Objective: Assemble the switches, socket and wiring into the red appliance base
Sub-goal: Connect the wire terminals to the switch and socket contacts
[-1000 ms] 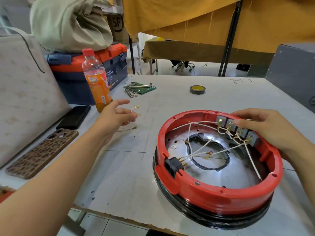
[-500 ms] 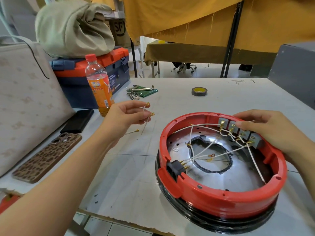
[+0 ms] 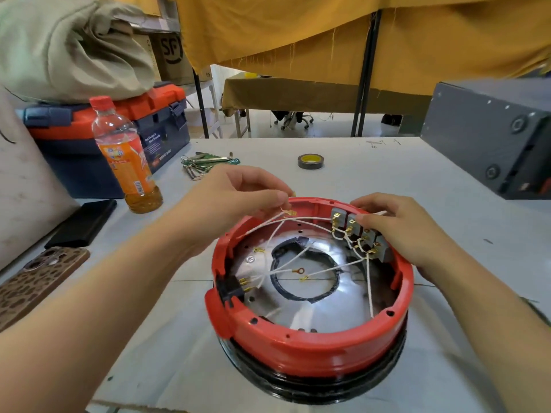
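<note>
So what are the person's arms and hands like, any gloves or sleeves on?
No gloves: the left hand and right hand are bare. Both forearms are uncovered right to the frame's edge, with no sleeves in view. No rings, watch or bracelets show. The fingernails look short and unpainted.

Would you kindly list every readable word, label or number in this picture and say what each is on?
"SF": printed on the cardboard box behind the toolbox.
Toolbox sticker: white text, too blurred to read for certain.
Orange drink bottle label: logo and barcode, too small to read.
Pen marks on the table: illegible.
</note>
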`<state>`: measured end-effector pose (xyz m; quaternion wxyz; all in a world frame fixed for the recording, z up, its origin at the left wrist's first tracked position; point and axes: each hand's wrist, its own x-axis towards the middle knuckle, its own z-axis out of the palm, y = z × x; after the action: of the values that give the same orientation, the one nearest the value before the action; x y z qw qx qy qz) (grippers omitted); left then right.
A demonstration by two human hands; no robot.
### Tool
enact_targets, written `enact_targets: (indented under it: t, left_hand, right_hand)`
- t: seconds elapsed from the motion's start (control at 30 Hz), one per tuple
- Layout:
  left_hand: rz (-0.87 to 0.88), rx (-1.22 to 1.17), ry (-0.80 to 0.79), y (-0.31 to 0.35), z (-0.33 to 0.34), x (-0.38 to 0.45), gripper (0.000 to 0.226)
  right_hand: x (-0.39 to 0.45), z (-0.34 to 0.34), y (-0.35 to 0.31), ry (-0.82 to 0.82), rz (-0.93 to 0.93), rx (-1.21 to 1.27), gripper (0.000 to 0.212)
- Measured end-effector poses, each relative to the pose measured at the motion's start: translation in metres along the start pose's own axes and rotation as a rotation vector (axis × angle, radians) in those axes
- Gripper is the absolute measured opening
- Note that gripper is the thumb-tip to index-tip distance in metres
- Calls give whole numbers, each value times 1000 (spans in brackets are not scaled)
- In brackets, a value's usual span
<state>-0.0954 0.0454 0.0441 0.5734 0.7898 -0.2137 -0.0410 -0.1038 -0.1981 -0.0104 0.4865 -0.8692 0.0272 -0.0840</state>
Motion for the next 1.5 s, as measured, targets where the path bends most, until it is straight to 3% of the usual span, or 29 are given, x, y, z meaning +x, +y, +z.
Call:
enact_targets:
  t: [0.33,0.5,0.63,0.93,1.5]
  left_hand:
    - [-92,136,-73,13,31,22,12]
    - [-52,259,-47,16,42,32,6]
    - [-42,356,-63,17,52,39,8]
    - [-148,328,-122,13,74,50,3]
    - [-136,378,-153,-7,79,55,6]
  right_hand:
    - [-1,1,-1,73,-13,-86,11]
    - [-3,1,-3,4,-14,-136,17]
    - [-1,-7,-2,-42,-22,-115,6]
    - [2,-6,4,41,-31,-19,11]
    - [3,-1,6,102,-44,-39,12]
